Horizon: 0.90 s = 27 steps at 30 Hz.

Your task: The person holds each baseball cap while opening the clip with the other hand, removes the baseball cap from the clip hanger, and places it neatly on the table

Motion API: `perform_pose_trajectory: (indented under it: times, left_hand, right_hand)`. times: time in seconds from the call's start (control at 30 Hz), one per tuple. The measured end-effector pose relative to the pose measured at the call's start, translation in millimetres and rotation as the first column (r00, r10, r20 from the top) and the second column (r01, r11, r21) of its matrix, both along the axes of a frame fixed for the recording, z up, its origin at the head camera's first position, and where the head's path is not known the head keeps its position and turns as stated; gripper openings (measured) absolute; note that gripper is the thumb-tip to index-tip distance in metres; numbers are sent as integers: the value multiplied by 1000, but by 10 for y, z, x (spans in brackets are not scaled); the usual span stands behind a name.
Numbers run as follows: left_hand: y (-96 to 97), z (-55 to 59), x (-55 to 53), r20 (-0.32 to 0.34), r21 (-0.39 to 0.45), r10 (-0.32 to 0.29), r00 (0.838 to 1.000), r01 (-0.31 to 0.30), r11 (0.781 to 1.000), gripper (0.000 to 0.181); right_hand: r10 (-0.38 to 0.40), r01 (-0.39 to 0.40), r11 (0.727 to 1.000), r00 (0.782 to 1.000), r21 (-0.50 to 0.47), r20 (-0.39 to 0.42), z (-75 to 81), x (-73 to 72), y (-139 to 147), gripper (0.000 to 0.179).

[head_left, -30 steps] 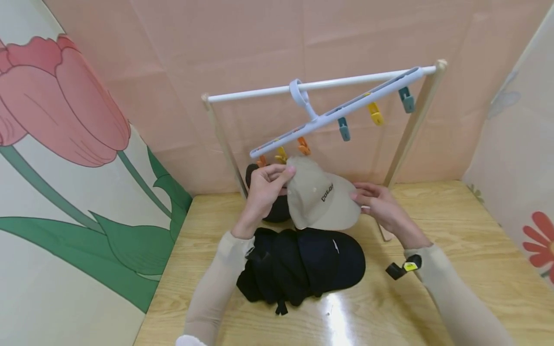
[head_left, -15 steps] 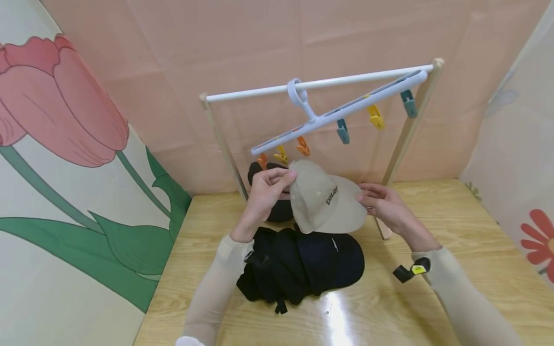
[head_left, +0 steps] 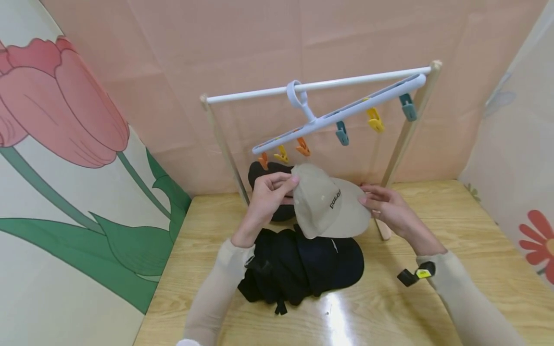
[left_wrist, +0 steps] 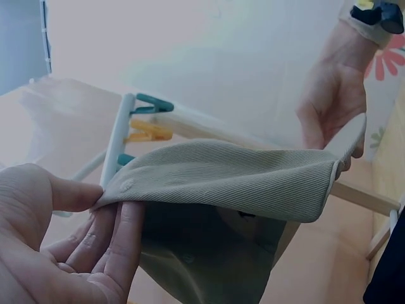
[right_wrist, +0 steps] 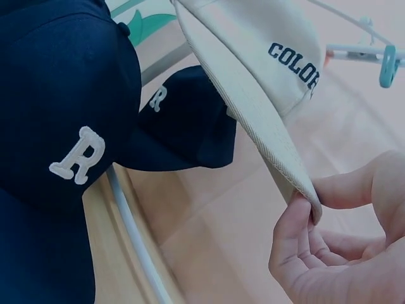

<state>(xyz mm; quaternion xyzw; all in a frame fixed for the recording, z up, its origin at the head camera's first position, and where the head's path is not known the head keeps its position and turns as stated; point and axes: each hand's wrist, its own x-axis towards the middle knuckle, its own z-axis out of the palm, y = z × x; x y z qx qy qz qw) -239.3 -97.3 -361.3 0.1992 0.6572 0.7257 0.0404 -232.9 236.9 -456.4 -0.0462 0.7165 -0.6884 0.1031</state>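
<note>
A beige baseball cap (head_left: pixel 322 202) with dark lettering is held in the air between both hands, its brim to the right. My left hand (head_left: pixel 269 196) pinches the back edge of the crown between thumb and fingers. At the other end, my right hand (head_left: pixel 391 207) pinches the brim (right_wrist: pixel 278 149). Behind the left hand is a dark cap (head_left: pixel 283 214), close below the orange clip (head_left: pixel 263 160) at the hanger's low end; the beige cap partly hides it. Nearer on the table lies a row of nested dark caps (head_left: pixel 303 264); the right wrist view shows a white R on one.
A pale blue clip hanger (head_left: pixel 337 115) hangs tilted, right end higher, from the white bar (head_left: pixel 363 80) of a wooden-legged stand. More clips dangle from it, including a yellow clip (head_left: pixel 375 120) and teal clips. The wooden table (head_left: pixel 467 269) meets patterned walls.
The beige cap has shifted slightly right and down in the head view, with both hands moving along. The hanger's tilt has eased a little. Both hands keep their pinch.
</note>
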Motion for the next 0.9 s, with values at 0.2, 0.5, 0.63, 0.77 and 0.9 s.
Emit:
perform_pose_trajectory:
  times: [0.2,0.5,0.63,0.77,0.9]
  left_hand:
    - [15,-25,23,-9,0,-13,1000,13,1000,25]
    - [35,-2,62,-1,-42,-1,1000,1,999,24]
    - [44,5,79,7,-48,-12,1000,13,999,24]
    - [56,-1,95,12,-47,-28,1000,29,998,23]
    - [62,-15,109,5,-42,-49,999,49,998,23]
  right_hand:
    - [13,-13,1000,1000,15,4,-10,45,47,67]
    - [14,-15,995,1000,-101,-7,-8,82,106,53]
    - [17,-19,992,1000,-125,-17,-15,92,140,47]
    - [15,-17,991,1000,-131,-17,-23,101,181,48]
    - [17,-18,992,1000,-127,-9,-18,113,218,56]
